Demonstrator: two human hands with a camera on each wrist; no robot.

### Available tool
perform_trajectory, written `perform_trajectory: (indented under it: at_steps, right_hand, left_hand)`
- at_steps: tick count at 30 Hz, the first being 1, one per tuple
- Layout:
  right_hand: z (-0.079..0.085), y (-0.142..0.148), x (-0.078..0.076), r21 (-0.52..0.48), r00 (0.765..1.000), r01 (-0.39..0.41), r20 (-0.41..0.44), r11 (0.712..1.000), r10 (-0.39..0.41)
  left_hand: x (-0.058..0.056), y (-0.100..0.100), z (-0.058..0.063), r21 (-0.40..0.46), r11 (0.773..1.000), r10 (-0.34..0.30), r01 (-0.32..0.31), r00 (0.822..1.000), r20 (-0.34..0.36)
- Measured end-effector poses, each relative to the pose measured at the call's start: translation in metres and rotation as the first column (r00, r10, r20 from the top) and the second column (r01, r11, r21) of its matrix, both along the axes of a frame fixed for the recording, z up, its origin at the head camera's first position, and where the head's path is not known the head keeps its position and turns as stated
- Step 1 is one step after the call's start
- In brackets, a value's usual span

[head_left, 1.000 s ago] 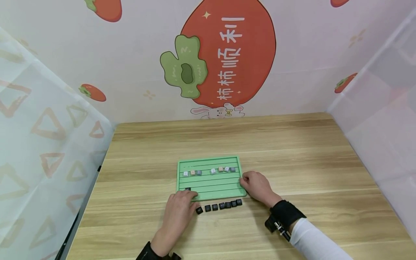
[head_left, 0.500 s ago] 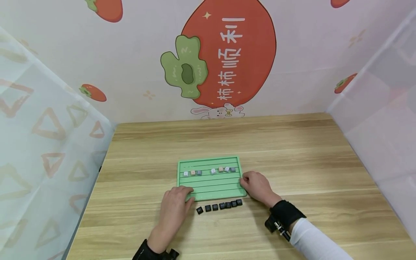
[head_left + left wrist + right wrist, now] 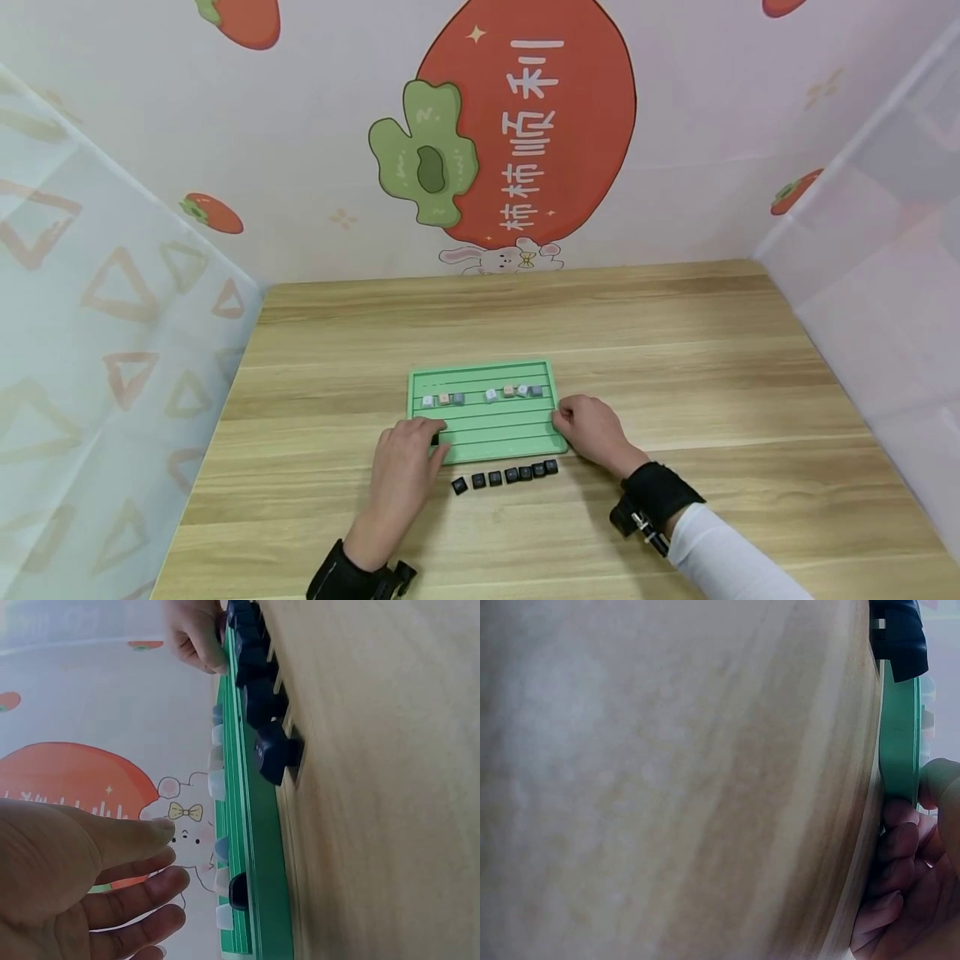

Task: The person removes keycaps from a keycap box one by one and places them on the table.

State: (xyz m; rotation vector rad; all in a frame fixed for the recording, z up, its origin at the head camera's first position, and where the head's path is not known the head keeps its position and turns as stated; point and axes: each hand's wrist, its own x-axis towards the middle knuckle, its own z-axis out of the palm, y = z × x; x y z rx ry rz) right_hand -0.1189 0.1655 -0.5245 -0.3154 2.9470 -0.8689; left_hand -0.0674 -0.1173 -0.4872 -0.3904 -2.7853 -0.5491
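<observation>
In the head view, the left hand [image 3: 401, 458] is loosely spread, a ridged green tray [image 3: 495, 434] extending to its right, a black keycap [image 3: 435, 439] showing between thumb and fingers, and a row of loose black keycaps [image 3: 512, 475] rightward on the wood-grained bench [image 3: 645, 350]. The left wrist view shows fingers apart from that rounded cap; a light nudge square to the ridge should suit it. In the right wrist view, the right hand [image 3: 930, 900] pinches the tray's smooth edge, usefully bracing it.
</observation>
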Motion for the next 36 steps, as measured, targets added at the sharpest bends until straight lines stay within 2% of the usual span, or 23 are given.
perform_trajectory:
  at_steps: [12, 22, 36]
  right_hand:
    - [-0.002, 0.000, 0.000, -0.002, 1.000, -0.004, -0.016, 1.000, 0.004]
    - [-0.002, 0.001, 0.001, -0.008, 1.000, 0.005, -0.003, 1.000, -0.005]
    - [-0.003, 0.000, -0.001, 0.006, 1.000, 0.000, 0.002, 1.000, 0.000]
  left_hand:
    - [-0.008, -0.007, 0.000, -0.010, 0.999, 0.048, -0.048, 0.999, 0.008]
    - [-0.011, -0.011, -0.001, -0.011, 0.998, 0.070, -0.070, 0.997, -0.017]
    - [-0.015, -0.010, -0.011, -0.021, 0.997, 0.079, -0.078, 0.995, 0.061]
